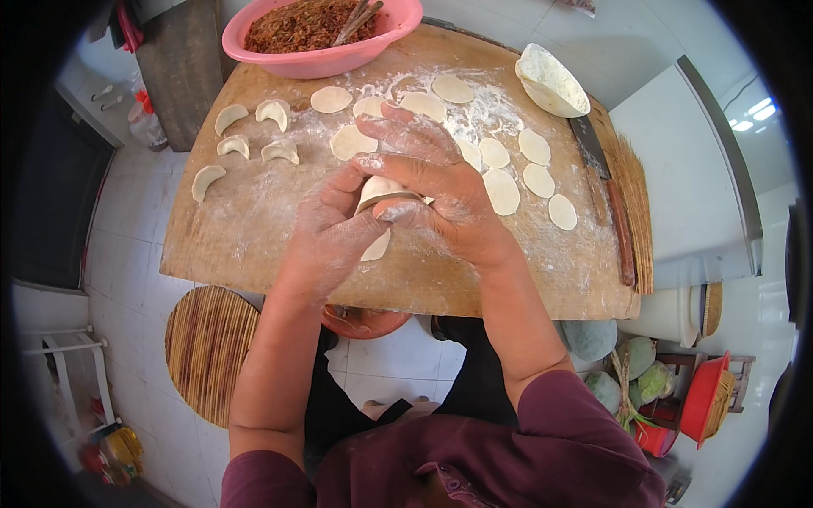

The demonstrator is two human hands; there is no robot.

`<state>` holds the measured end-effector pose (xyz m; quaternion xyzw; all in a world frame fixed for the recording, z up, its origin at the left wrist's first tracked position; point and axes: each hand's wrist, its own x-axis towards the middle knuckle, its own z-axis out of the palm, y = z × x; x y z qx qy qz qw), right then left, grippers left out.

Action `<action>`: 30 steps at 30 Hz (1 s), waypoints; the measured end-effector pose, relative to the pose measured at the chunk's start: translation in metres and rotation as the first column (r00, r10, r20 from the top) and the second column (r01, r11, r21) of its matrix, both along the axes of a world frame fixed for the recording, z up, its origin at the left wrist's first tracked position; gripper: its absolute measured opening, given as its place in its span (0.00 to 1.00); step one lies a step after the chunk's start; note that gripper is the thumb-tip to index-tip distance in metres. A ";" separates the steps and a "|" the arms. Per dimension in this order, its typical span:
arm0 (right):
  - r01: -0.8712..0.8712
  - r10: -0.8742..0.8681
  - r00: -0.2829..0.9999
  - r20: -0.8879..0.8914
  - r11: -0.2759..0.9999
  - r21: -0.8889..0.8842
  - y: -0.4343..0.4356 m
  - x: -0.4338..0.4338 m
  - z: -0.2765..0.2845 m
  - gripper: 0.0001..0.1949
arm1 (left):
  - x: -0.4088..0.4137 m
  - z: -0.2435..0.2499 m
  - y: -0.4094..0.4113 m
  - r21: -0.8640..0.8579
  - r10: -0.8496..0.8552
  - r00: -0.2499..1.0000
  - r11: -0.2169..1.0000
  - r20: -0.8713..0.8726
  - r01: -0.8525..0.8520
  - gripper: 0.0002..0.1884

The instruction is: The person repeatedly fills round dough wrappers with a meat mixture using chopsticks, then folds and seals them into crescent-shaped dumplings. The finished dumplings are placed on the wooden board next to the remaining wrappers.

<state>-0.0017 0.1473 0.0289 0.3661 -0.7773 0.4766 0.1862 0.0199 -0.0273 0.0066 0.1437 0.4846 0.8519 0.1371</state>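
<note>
Both of my floury hands meet over the middle of a wooden board. Between them they pinch a folded dumpling [381, 190]; my left hand [333, 213] grips its left end and my right hand [438, 184] its right end. Just below, a dough wrapper [376, 246] lies partly hidden by my hands. Beyond and to the right, several round dough wrappers [502, 192] rest on the floured wooden board [235, 222]. Several crescent-shaped dumplings [208, 183] sit at the board's left side. The contents of the dumpling in my hands are hidden.
A pink basin [311, 63] of minced filling [292, 28], with chopsticks [359, 22] in it, stands at the far edge. To the right are a flour container [549, 82], a cleaver [591, 149], a rolling pin [621, 235] and a straw brush [635, 216]. A round reed mat [209, 355] is below left.
</note>
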 end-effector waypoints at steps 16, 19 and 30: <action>0.074 -0.050 0.988 -0.144 0.984 0.165 0.007 -0.002 -0.005 0.22 | 0.000 -0.004 0.005 0.094 0.029 0.998 0.995 0.063 -0.035 0.23; 0.138 -0.127 0.981 -0.145 0.988 0.064 -0.001 -0.002 -0.006 0.21 | 0.000 -0.003 0.002 0.135 -0.008 0.991 0.991 0.132 -0.009 0.23; 0.223 -0.216 0.952 -0.218 0.975 0.012 0.003 -0.002 -0.007 0.22 | 0.002 0.002 0.006 0.442 -0.119 0.969 0.897 0.216 0.012 0.22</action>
